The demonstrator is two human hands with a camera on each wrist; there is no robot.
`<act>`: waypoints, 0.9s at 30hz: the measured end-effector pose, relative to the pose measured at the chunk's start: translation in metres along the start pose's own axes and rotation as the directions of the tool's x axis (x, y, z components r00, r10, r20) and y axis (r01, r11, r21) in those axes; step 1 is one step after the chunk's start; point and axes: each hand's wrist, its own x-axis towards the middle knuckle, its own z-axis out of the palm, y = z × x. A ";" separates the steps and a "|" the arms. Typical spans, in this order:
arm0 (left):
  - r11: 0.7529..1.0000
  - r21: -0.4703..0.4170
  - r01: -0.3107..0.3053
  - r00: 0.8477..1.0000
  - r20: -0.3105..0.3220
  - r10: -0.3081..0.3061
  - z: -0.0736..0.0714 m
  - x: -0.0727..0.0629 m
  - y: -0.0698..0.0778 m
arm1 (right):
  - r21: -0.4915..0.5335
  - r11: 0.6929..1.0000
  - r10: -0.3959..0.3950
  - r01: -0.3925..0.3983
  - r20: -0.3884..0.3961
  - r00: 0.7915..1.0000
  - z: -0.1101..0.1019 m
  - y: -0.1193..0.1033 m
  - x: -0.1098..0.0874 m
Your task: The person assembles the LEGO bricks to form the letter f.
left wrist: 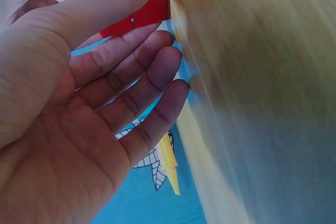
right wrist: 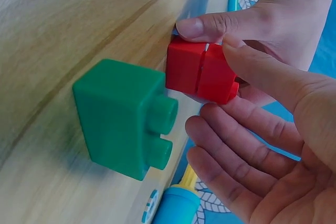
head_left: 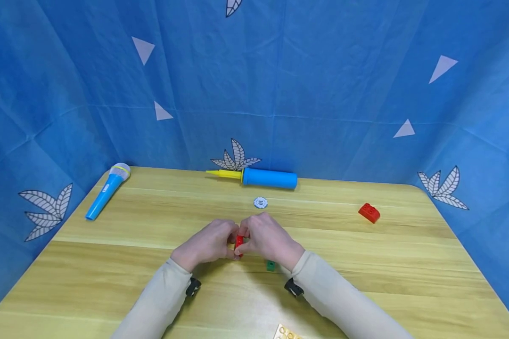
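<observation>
Two red toy bricks meet end to end between my hands, low over the wooden table. A thin gap shows between the lower red brick and the upper red brick. My left hand pinches the lower one, its thumb along the side. With thumb and fingers, my right hand grips the upper one, whose stud points away from the table. A green toy brick with two studs stands near my right wrist. Both hands partly hide the red bricks in the head view.
A blue toy microphone lies at the back left. Along the back edge is a blue and yellow hand pump, with a poker chip before it. Another red brick lies far right; a yellow studded piece is at the front.
</observation>
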 end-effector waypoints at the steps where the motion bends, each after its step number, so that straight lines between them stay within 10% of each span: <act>1: 1.000 -0.002 -0.001 1.000 0.001 0.001 0.000 0.000 0.000 | -0.004 1.000 0.004 -0.004 0.001 1.000 0.000 0.000 0.000; 27: 0.999 0.011 0.044 0.999 0.017 -0.044 -0.001 -0.001 0.003 | -0.067 0.997 0.033 -0.033 0.005 0.999 0.001 -0.004 -0.002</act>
